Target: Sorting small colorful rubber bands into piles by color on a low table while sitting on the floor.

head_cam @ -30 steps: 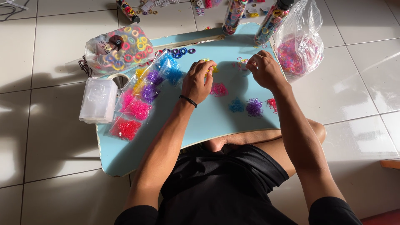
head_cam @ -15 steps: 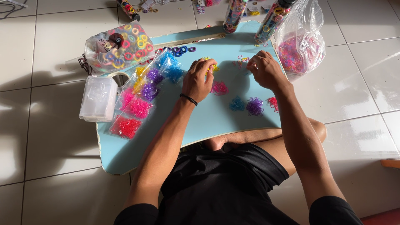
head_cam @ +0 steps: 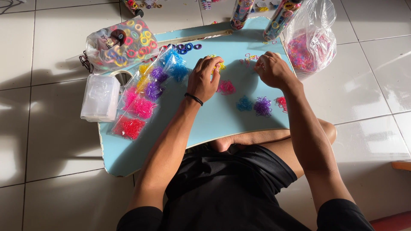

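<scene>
Head view: both my hands over small elastic bands on the light-blue lap table (head_cam: 205, 124).

My left hand (head_cam: 204, 79) pinches yellow bands (head_cam: 221, 66) at 12 o'clock; my right hand (head_cam: 272, 69) curls over pink bands (head_cam: 249, 57), grip unclear; purple pile (head_cam: 262, 106) at 5 o'clock.

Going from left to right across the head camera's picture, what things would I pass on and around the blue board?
Clear plastic box → red band packet → left hand → blue band pile → purple band pile → right hand → clear bag of pink bands.
</scene>
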